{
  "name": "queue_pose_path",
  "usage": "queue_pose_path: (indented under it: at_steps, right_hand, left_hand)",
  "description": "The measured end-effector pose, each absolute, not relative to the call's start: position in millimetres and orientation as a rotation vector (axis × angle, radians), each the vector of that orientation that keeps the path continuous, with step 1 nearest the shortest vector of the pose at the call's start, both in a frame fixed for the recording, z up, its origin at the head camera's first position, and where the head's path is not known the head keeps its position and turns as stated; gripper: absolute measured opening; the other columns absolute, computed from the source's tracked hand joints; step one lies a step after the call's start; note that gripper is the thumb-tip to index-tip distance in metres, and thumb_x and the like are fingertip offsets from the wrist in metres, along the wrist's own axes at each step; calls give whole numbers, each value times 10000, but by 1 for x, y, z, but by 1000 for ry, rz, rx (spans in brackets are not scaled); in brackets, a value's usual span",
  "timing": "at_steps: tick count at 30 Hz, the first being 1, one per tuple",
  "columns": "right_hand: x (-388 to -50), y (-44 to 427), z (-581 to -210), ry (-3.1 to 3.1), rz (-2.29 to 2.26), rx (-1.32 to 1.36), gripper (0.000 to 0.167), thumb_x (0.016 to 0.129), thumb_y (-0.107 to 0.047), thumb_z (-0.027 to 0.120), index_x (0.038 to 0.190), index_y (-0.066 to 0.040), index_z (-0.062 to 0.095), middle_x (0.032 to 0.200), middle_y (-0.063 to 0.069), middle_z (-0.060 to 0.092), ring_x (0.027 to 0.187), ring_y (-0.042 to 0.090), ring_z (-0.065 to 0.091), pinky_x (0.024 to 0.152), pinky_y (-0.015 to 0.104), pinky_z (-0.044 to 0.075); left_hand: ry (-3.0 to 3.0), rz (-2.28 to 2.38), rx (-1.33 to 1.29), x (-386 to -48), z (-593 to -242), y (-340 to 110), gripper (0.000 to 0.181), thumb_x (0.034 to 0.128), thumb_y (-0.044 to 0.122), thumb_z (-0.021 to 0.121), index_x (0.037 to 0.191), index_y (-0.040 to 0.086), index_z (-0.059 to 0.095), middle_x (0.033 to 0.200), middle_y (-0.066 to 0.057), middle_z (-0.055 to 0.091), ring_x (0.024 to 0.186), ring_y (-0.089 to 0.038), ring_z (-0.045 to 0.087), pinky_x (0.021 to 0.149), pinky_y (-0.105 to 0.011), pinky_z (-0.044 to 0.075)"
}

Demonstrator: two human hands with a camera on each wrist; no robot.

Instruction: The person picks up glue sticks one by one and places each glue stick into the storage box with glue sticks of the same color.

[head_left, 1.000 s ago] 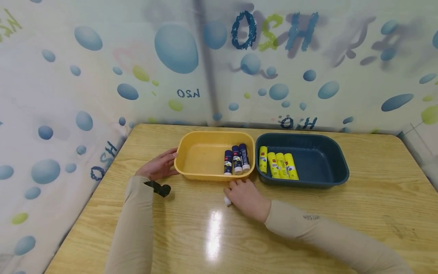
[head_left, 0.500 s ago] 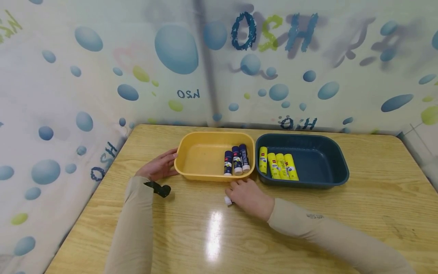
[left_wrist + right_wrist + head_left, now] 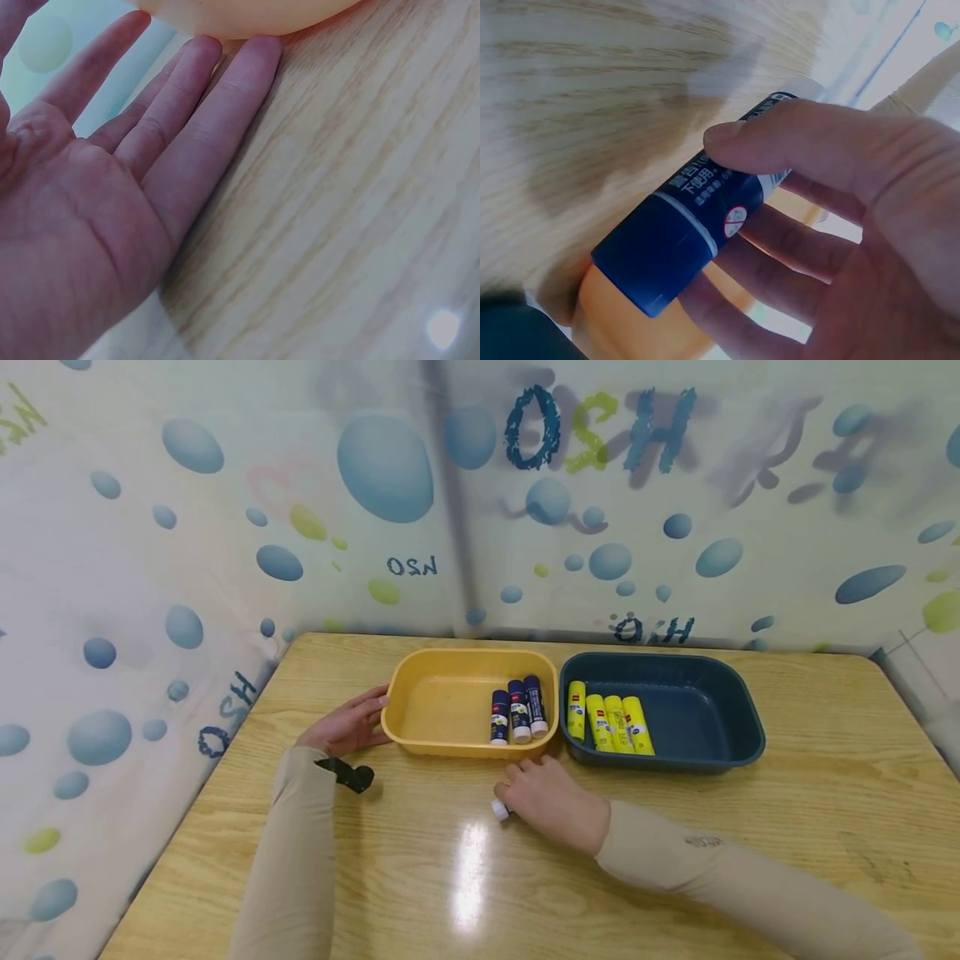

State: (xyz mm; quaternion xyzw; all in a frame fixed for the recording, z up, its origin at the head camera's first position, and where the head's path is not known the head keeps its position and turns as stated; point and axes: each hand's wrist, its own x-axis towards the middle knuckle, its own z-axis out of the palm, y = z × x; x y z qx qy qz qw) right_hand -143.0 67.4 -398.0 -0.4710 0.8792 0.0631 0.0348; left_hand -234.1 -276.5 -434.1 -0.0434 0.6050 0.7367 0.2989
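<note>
My right hand grips a dark blue glue stick between thumb and fingers, just in front of the yellow bin. In the head view only the glue stick's white end shows past the fingers. My left hand touches the left side of the yellow bin with straight fingertips; in the left wrist view the fingers are extended against its wall. Inside the yellow bin, three blue glue sticks lie side by side at the right end.
A dark blue bin stands right beside the yellow one, with several yellow glue sticks at its left end. Both bins are on a wooden table. A patterned curtain hangs behind the table's back edge.
My right hand has shifted slightly right and toward me, and the glue stick's white end has tilted a little. The left hand and both bins stay where they were.
</note>
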Motion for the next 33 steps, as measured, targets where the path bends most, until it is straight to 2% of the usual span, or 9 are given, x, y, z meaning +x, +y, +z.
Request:
queue_pose_path:
  at_steps: [8,23,33]
  right_hand:
    - [-138,69,-384,2709,249,-1461,211,860,-157,743,1070,-160,718,981,45,652,866,199,608,686,336,510]
    - [-140,80,-358,2742,363,-1510,197,837,-148,771,1022,-192,715,939,27,649,846,185,616,669,314,498]
    - [-144,85,-347,2699,432,-1488,330,813,-179,798,1127,-182,696,1076,45,654,926,212,605,757,346,526]
  left_hand:
    - [1620,1953,-102,-235,-436,-277,583,1066,229,387,1563,117,103,1581,-124,153,1186,-126,482,969,-459,456]
    - [1597,1972,-97,-236,-436,-279,599,1060,231,412,1563,117,109,1561,-116,202,1167,-118,512,968,-462,456]
    - [1596,1976,-105,-235,-438,-278,614,1052,239,437,1561,115,116,1556,-113,212,1159,-114,517,962,-456,463]
